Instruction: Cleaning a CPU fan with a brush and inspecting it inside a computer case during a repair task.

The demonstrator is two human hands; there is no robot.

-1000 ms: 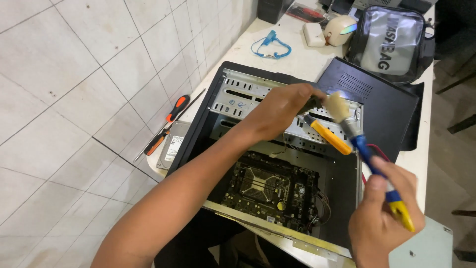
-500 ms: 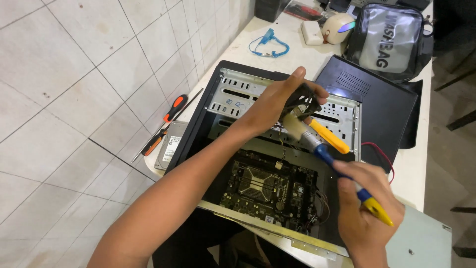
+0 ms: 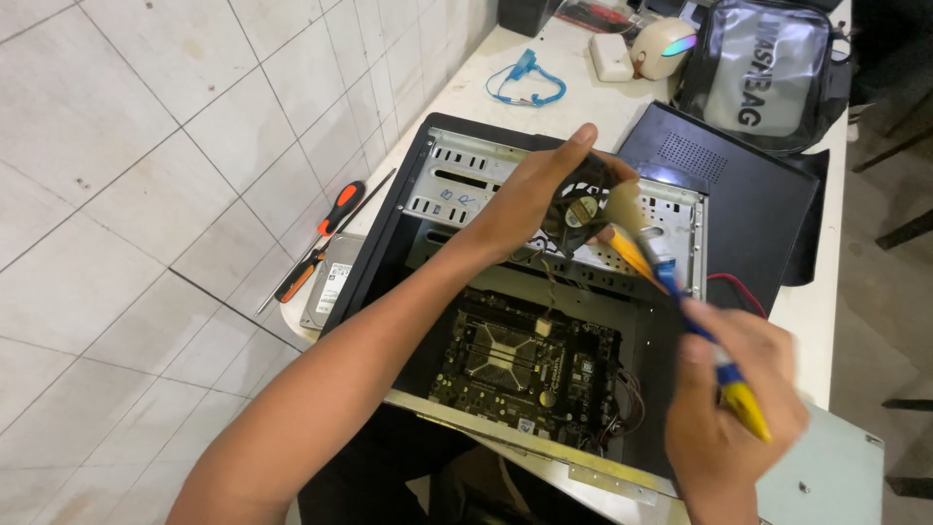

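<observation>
An open black computer case (image 3: 389, 243) lies on the white table, its green motherboard (image 3: 530, 365) showing. My left hand (image 3: 530, 199) holds a small black cooling fan (image 3: 583, 199) tilted up above the case's rear panel. My right hand (image 3: 734, 413) grips a paintbrush (image 3: 671, 277) with a blue and yellow handle. Its pale bristles touch the fan's right side. A thin wire (image 3: 547, 292) runs from the fan down to the motherboard.
The black side panel (image 3: 739, 209) lies right of the case. Two orange-handled screwdrivers (image 3: 326, 238) and a drive (image 3: 330, 292) rest at the left table edge. A blue wrist strap (image 3: 530, 87), a mouse (image 3: 661, 49) and a clear bag (image 3: 763, 73) lie at the back.
My left hand has lifted the fan and turned it upward. My right hand has swung the brush down and leftward until its bristles meet the fan.
</observation>
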